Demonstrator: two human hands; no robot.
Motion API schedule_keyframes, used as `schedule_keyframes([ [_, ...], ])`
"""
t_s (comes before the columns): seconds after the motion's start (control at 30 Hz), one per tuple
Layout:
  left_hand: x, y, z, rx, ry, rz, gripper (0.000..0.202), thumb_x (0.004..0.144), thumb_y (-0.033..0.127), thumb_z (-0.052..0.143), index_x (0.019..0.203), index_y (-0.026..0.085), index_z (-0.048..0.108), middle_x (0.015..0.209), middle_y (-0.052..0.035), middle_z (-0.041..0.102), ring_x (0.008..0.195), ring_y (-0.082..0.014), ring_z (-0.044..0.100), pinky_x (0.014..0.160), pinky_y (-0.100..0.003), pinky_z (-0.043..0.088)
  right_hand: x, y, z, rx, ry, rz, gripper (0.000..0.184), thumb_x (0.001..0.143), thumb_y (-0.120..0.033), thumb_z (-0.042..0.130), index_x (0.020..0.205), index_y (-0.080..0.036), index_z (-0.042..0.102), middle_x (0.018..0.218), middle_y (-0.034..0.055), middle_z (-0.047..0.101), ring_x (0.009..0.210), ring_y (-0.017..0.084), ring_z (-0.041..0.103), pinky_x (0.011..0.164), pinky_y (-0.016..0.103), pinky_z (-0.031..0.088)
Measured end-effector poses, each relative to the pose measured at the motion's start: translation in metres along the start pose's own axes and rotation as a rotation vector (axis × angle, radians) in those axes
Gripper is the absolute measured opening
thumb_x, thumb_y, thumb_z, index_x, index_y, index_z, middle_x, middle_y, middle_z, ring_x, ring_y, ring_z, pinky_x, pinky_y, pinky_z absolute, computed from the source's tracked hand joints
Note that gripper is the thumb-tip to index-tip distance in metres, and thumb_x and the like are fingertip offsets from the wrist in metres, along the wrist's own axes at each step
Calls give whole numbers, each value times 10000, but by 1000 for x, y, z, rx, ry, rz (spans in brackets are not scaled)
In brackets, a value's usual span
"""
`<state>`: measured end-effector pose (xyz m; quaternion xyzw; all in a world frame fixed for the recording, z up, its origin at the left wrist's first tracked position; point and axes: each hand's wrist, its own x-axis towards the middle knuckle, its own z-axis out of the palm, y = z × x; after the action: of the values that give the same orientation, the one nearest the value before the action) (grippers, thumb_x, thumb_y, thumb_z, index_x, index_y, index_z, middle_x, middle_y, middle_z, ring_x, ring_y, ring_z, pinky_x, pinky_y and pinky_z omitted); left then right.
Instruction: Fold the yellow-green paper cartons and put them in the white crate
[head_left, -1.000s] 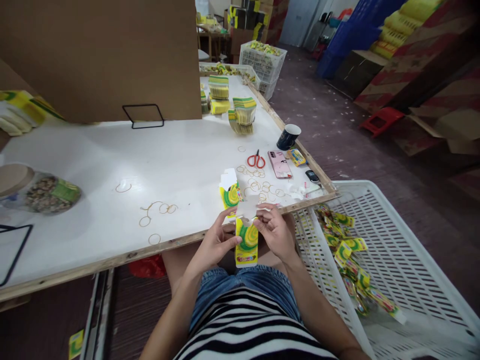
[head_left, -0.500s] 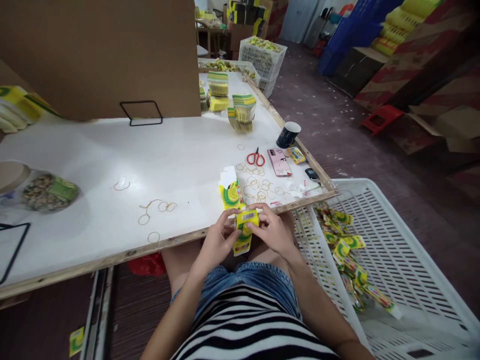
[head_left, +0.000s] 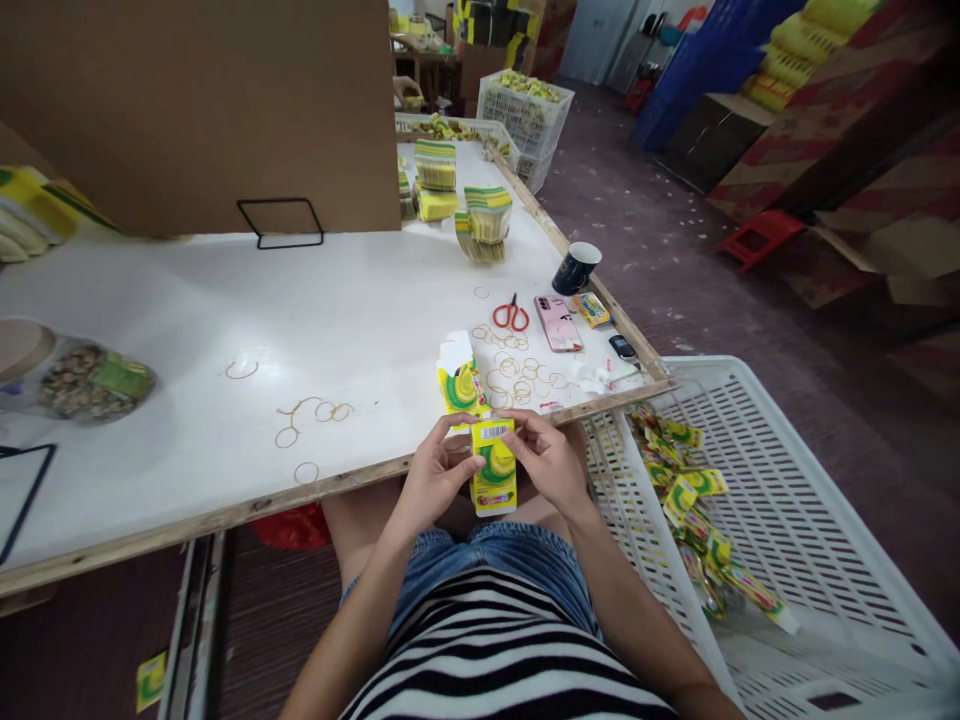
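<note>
Between my two hands, over my lap at the table's front edge, is a small yellow and green printed box (head_left: pixel 495 478) with a barcode at its upper end. My left hand (head_left: pixel 436 470) grips its left side, thumb on the front. On the right side my right hand (head_left: pixel 551 458) holds it, thumb near the barcode and fingers behind the top. Just beyond lies another yellow carton (head_left: pixel 460 385) with white flaps, flat on the white table (head_left: pixel 375 330). Several loose rubber bands (head_left: pixel 523 390) lie to its right.
Red-handled scissors (head_left: pixel 511 316), a pink phone (head_left: pixel 559 323) and a dark mug (head_left: pixel 577 268) stand along the right side. Bundled cartons (head_left: pixel 489 215) are farther back. A white plastic crate (head_left: pixel 750 440) with packets is at my right. A clear jar (head_left: pixel 94 383) lies left.
The box in my hands has swung to face me more squarely, its lower end moving right. My right thumb has moved up beside the barcode. A person's hand has appeared at the back.
</note>
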<state>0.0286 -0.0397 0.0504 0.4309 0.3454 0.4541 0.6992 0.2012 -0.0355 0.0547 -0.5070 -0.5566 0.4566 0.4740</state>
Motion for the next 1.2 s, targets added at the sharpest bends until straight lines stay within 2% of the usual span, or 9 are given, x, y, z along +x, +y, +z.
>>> schedule_keyframes([
  [0.13, 1, -2, 0, 47, 16, 27, 537, 793, 283, 721, 1246, 232, 438, 1048, -76, 715, 915, -196, 699, 797, -293, 555, -2, 9, 5, 164, 44, -5, 256, 809, -386, 681, 1009, -225, 680, 992, 50, 693, 910, 201, 639, 822, 328, 520],
  [0.23, 2, -6, -5, 167, 66, 75, 529, 823, 303, 684, 1292, 241, 447, 1139, -92, 684, 998, -212, 679, 876, -340, 543, -1, 17, -3, 179, 165, 9, 275, 783, -389, 714, 995, -220, 665, 920, 42, 693, 781, 179, 633, 709, 302, 527],
  [0.33, 4, -12, -15, 470, 167, 162, 366, 861, 302, 622, 1213, 220, 562, 1212, -107, 657, 1134, -245, 622, 1003, -409, 480, 6, 27, -26, 285, 552, -53, 312, 792, -444, 695, 1014, -242, 606, 827, -1, 656, 577, 113, 548, 524, 240, 453],
  [0.43, 12, -23, -24, 793, 249, 257, 350, 860, 235, 593, 1208, 201, 594, 1322, -123, 603, 1312, -271, 487, 1138, -484, 327, 14, 34, -46, 495, 850, -151, 370, 836, -590, 563, 961, -242, 571, 883, 10, 650, 652, 119, 588, 583, 252, 479],
  [0.53, 21, -35, -29, 979, 235, 267, 414, 853, 187, 571, 1266, 179, 557, 1410, -146, 529, 1402, -283, 367, 1182, -553, 193, 18, 42, -40, 497, 676, -11, 416, 810, -595, 584, 984, -217, 597, 961, 45, 681, 807, 151, 635, 716, 293, 504],
  [0.63, 25, -42, -29, 1074, 200, 248, 446, 860, 159, 539, 1305, 167, 520, 1448, -162, 482, 1414, -281, 343, 1179, -571, 185, 23, 51, -11, 211, 426, 121, 359, 777, -464, 666, 1000, -183, 651, 966, 70, 704, 847, 185, 633, 778, 334, 496],
  [0.8, 22, -42, -28, 1149, 163, 234, 464, 867, 134, 517, 1330, 140, 489, 1457, -182, 465, 1419, -272, 332, 1182, -554, 202, 42, 66, 28, -262, 216, -50, 266, 777, -340, 638, 971, -173, 705, 1053, 116, 692, 1010, 251, 598, 956, 431, 433],
  [1.07, 22, -44, -29, 1216, 172, 227, 468, 869, 104, 492, 1332, 167, 480, 1469, -155, 458, 1426, -246, 322, 1184, -536, 239, 47, 71, 38, -540, 226, -137, 251, 820, -286, 583, 1015, -164, 685, 1056, 127, 678, 1037, 273, 566, 972, 459, 413],
  [1.2, 22, -41, -28, 1091, 194, 241, 425, 860, 121, 527, 1283, 169, 524, 1433, -144, 506, 1403, -254, 369, 1194, -526, 212, 46, 66, 43, -296, 284, -33, 224, 828, -358, 578, 917, -171, 663, 876, 83, 687, 812, 217, 601, 786, 377, 488],
])
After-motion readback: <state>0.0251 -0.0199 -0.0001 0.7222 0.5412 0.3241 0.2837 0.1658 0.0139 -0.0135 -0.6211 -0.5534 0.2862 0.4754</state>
